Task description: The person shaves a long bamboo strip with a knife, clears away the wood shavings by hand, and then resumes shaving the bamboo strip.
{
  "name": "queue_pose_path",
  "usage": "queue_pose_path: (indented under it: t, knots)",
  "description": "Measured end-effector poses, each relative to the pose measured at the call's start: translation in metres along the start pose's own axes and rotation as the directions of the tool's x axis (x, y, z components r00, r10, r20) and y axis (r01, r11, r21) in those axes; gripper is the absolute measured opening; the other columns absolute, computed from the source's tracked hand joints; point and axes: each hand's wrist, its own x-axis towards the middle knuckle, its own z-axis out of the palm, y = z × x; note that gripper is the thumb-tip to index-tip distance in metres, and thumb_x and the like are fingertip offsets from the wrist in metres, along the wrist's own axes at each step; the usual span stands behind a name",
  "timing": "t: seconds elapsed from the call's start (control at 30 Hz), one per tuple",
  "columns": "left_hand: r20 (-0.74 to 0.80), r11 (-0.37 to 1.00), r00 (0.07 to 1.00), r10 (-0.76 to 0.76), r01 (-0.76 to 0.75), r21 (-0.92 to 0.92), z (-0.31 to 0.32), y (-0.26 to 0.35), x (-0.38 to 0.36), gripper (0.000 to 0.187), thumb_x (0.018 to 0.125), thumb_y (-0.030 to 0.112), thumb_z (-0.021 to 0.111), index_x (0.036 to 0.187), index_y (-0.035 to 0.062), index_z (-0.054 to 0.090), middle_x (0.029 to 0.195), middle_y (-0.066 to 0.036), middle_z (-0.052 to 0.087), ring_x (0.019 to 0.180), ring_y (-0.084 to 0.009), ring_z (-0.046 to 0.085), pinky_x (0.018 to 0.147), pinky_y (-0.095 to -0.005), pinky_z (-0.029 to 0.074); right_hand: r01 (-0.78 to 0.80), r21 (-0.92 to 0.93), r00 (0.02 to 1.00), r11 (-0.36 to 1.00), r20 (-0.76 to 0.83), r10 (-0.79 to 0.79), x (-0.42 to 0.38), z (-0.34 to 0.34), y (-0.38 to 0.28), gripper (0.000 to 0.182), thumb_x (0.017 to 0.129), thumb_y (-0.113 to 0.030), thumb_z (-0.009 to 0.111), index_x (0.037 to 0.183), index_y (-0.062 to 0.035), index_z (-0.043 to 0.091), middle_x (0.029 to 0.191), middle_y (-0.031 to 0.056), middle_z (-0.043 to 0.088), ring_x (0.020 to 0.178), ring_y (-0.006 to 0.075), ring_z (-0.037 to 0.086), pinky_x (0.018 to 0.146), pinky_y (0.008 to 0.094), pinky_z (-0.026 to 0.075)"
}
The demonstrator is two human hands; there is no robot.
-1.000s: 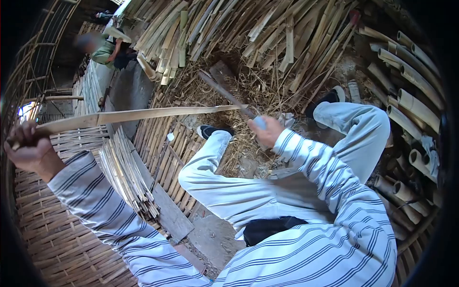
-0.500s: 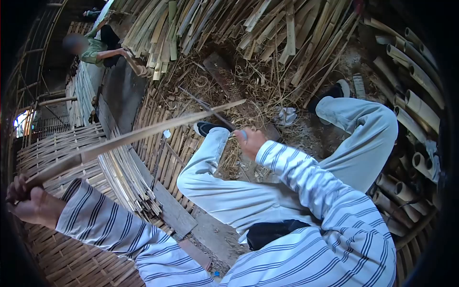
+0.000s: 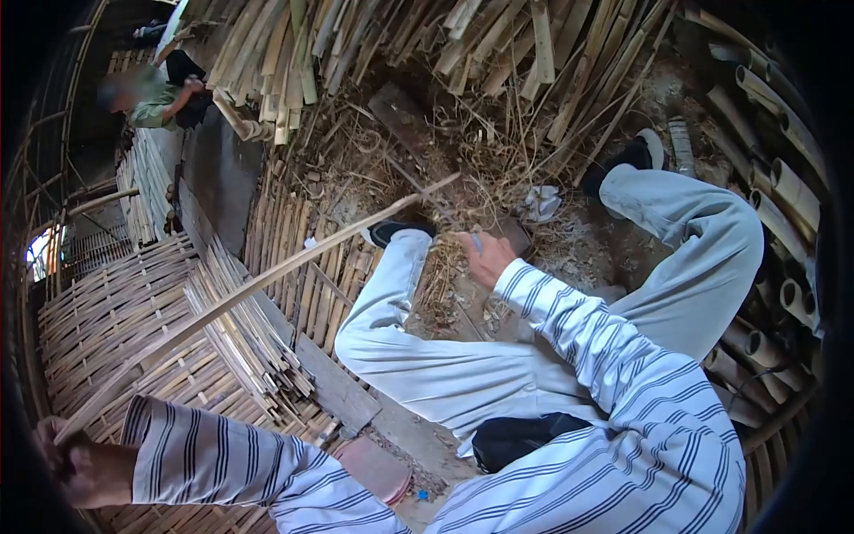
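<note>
Head view: nearest us, our left hand (image 3: 87,470) is closed around the lower end of a bamboo strip (image 3: 353,230), which slants up past the woven mat (image 3: 98,329) to a tip over the shavings (image 3: 503,191). We judge it light, springy and fairly stiff, its edges likely sharp, so that thick end seems the safest hold. Farther out, our right hand (image 3: 491,260) is wrapped round a blue-handled knife (image 3: 478,242) whose blade crosses the strip near its tip; we cannot tell whether they touch. Compared with half a second ago, our left hand sits lower and the strip slopes more steeply.
</note>
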Motion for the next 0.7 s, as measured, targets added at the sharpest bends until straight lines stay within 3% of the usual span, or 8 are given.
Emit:
queue_pose_path:
  t: [0.03,0.13,0.23,0.33,0.43,0.53,0.63,0.7]
  knots:
    - [-0.020,0.993,0.998,0.058,-0.055,0.109,0.011,0.000,-0.007,0.013,0.082,0.011,0.052,0.080,-0.0006,0.047,0.068,-0.003,0.041,0.062,-0.0121,0.040,0.057,-0.0236,0.031,0.013,0.059,0.999,0.998,0.046,-0.016,-0.018,-0.014,-0.034,0.052,0.093,-0.049,0.037,0.095,-0.0018,0.059,0.076,0.0277,0.061,0.077,0.0464,0.059,0.071,0.0512,0.047]
    - [0.104,0.861,0.968,-0.227,0.250,-0.443,-0.004,0.007,0.001,0.011,0.080,0.007,0.045,0.069,0.0042,0.043,0.061,-0.002,0.036,0.051,-0.0122,0.035,0.050,-0.0208,0.028,0.018,0.023,0.981,1.000,0.192,-0.022,-0.035,-0.048,-0.096,0.053,0.092,-0.049,0.037,0.097,-0.0003,0.058,0.080,0.0278,0.061,0.078,0.0462,0.059,0.072,0.0513,0.046]
    - [0.158,0.768,0.980,-0.119,0.192,-0.611,-0.008,0.004,0.004,0.012,0.078,0.009,0.050,0.074,-0.0024,0.051,0.056,-0.002,0.030,0.050,-0.0162,0.033,0.048,-0.0224,0.030,-0.050,0.068,0.990,0.996,0.137,0.040,-0.019,-0.026,-0.069,0.055,0.092,-0.050,0.038,0.097,0.0008,0.058,0.083,0.0280,0.062,0.080,0.0453,0.059,0.074,0.0507,0.046]
    - [0.152,0.718,0.969,-0.197,0.248,-0.651,-0.017,0.004,0.003,0.016,0.080,0.010,0.050,0.067,0.0024,0.046,0.055,-0.002,0.030,0.051,-0.0149,0.034,0.049,-0.0230,0.030,-0.147,-0.002,0.989,0.989,0.033,0.147,0.015,0.006,-0.004,0.054,0.091,-0.050,0.038,0.098,-0.0001,0.058,0.088,0.0298,0.061,0.086,0.0450,0.058,0.080,0.0500,0.045]
    - [-0.122,0.987,0.985,0.120,-0.105,0.120,0.029,0.002,-0.016,0.020,0.083,0.010,0.049,0.064,0.0062,0.041,0.055,-0.001,0.030,0.050,-0.0135,0.033,0.051,-0.0234,0.030,-0.008,0.132,1.000,0.991,0.027,0.005,0.006,-0.003,-0.007,0.054,0.091,-0.050,0.039,0.095,0.0007,0.057,0.085,0.0305,0.060,0.084,0.0472,0.057,0.076,0.0521,0.044]
    - [0.128,0.875,0.987,-0.097,0.146,-0.461,-0.017,-0.008,0.013,0.020,0.084,0.009,0.048,0.065,0.0067,0.042,0.057,-0.001,0.031,0.052,-0.0131,0.033,0.053,-0.0233,0.030,-0.037,0.136,0.996,0.990,0.081,0.026,-0.012,-0.001,-0.037,0.055,0.091,-0.050,0.040,0.101,0.0012,0.058,0.080,0.0312,0.060,0.080,0.0481,0.057,0.076,0.0509,0.046]
    - [0.059,0.953,0.995,-0.078,0.092,-0.290,-0.008,-0.009,0.005,0.020,0.084,0.010,0.049,0.065,0.0063,0.042,0.059,-0.002,0.032,0.056,-0.0126,0.034,0.055,-0.0229,0.031,-0.046,0.131,0.999,0.990,0.004,0.046,-0.005,0.004,-0.023,0.056,0.089,-0.050,0.043,0.102,0.0016,0.059,0.082,0.0278,0.062,0.079,0.0478,0.058,0.076,0.0509,0.047]
    - [0.082,0.877,0.984,-0.158,0.178,-0.447,-0.018,-0.013,0.006,0.021,0.084,0.012,0.051,0.066,0.0062,0.042,0.061,-0.002,0.033,0.058,-0.0121,0.035,0.057,-0.0226,0.031,-0.162,0.083,0.986,0.983,-0.032,0.165,0.021,0.023,0.017,0.059,0.089,-0.052,0.042,0.102,0.0033,0.060,0.089,0.0293,0.061,0.085,0.0468,0.058,0.081,0.0492,0.046]
